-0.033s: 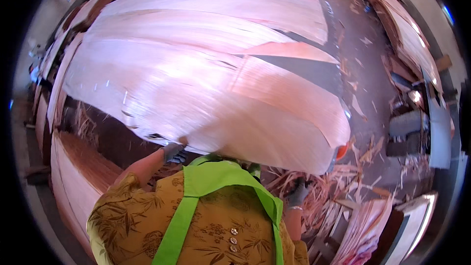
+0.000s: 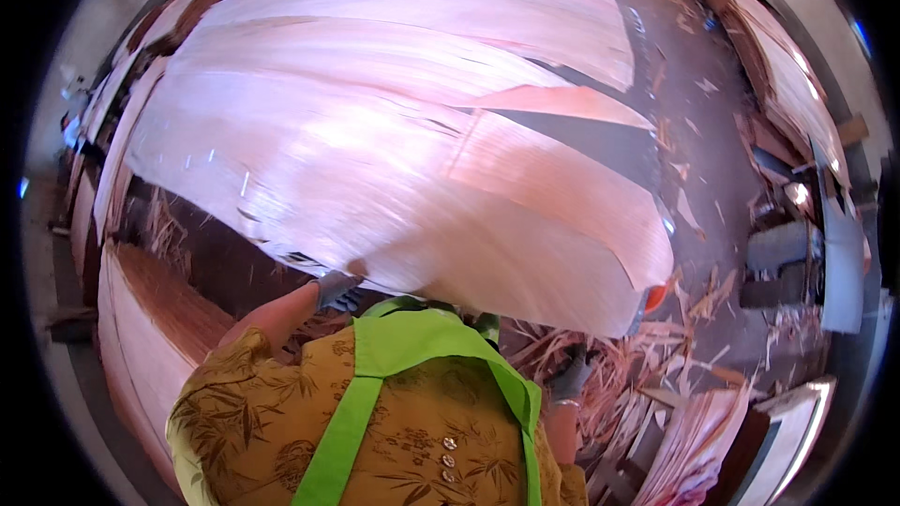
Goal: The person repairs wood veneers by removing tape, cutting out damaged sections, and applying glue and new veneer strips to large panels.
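A broad stack of pale wood veneer sheets (image 2: 309, 150) spreads across the table in front of me. My left hand (image 2: 339, 290), in a grey glove, is closed at the near edge of the top sheet, with the thumb above and the fingers curled below. A narrower pinkish veneer piece (image 2: 553, 189) lies over the sheets at the right. My right hand (image 2: 570, 377), also gloved, hangs low beside my body, apart from the stack. Its fingers point forward over the scraps and look loosely stretched, with nothing visible in them.
Shredded veneer scraps (image 2: 647, 356) litter the floor at the near right. More veneer stacks stand at the left (image 2: 141, 337), far right (image 2: 769, 47) and lower right (image 2: 698, 450). An orange part (image 2: 656, 297) shows at the table's right corner. A grey seat-like block (image 2: 783, 248) stands at the right.
The view has shifted slightly, so the stack sits a little lower and further right in the picture. Both hands keep nearly the same pose.
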{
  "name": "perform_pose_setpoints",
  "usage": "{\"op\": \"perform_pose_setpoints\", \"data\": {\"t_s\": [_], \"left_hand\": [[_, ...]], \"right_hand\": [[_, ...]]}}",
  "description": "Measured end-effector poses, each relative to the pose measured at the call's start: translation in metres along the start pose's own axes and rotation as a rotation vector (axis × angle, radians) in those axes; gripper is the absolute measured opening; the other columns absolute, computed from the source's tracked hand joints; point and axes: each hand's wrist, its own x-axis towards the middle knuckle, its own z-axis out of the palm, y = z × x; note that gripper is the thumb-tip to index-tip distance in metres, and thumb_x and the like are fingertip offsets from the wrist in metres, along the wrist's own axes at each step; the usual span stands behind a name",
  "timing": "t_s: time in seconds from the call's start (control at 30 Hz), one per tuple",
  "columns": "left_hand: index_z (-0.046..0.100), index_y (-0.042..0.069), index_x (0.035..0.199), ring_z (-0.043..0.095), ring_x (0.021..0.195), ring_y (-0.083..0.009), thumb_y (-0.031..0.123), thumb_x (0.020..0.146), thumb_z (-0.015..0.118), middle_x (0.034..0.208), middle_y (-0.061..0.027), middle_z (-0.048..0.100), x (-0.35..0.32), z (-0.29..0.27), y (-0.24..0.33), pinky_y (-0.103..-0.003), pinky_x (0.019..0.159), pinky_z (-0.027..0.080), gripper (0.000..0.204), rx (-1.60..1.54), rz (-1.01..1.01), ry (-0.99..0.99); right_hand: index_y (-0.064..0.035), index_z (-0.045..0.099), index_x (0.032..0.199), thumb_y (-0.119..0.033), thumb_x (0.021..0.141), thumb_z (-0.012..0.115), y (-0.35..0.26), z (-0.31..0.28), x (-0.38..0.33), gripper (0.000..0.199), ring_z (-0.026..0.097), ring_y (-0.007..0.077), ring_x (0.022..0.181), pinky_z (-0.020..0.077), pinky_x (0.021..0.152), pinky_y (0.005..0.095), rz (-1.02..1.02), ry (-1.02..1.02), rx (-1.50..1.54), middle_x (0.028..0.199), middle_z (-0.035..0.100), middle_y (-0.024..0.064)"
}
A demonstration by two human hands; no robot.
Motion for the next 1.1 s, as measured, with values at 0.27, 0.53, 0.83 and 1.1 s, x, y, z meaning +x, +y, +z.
{"op": "perform_pose_setpoints", "data": {"t_s": [0.27,0.53,0.83,1.1], "left_hand": [[0.069,0.003,0.090,0.065,0.074,-0.0264,0.036,0.084,0.061,0.084,-0.0129,0.068,0.004,-0.005,0.181,-0.037,0.070,0.051,0.035,0.653,1.000,0.535],[0.057,0.012,0.113,0.057,0.098,-0.0281,0.035,0.077,0.063,0.106,-0.0135,0.060,0.099,0.031,0.365,-0.040,0.081,0.046,0.044,1.073,1.334,0.853],[0.063,0.017,0.084,0.060,0.080,-0.0221,0.027,0.077,0.060,0.081,-0.0044,0.060,0.152,0.057,0.425,-0.038,0.065,0.043,0.013,1.374,1.453,0.754],[0.062,0.017,0.077,0.058,0.073,-0.0223,0.020,0.077,0.056,0.076,-0.0046,0.058,0.162,0.047,0.423,-0.038,0.060,0.044,0.007,1.427,1.596,0.927]], "right_hand": [[-0.0046,0.062,0.101,-0.042,0.088,0.056,0.027,0.055,-0.023,0.039,0.040,0.0087,0.041,0.0290,0.036,0.0231,0.120,-0.140,-0.164,0.084,0.067,0.0046],[-0.0067,0.056,0.094,-0.025,0.087,0.062,0.042,0.134,-0.056,0.021,0.048,0.0083,0.045,0.0351,0.039,0.0225,-0.078,-0.038,-0.201,0.072,0.063,0.0060],[-0.0082,0.057,0.073,-0.020,0.085,0.064,0.019,0.158,-0.082,0.019,0.043,0.0082,0.038,0.0314,0.034,0.0226,0.064,0.102,-0.187,0.059,0.054,0.0004],[-0.0071,0.061,0.077,-0.019,0.083,0.067,0.030,0.170,-0.082,0.014,0.047,0.0088,0.042,0.0342,0.037,0.0220,0.042,0.181,-0.145,0.061,0.059,0.0022]]}}
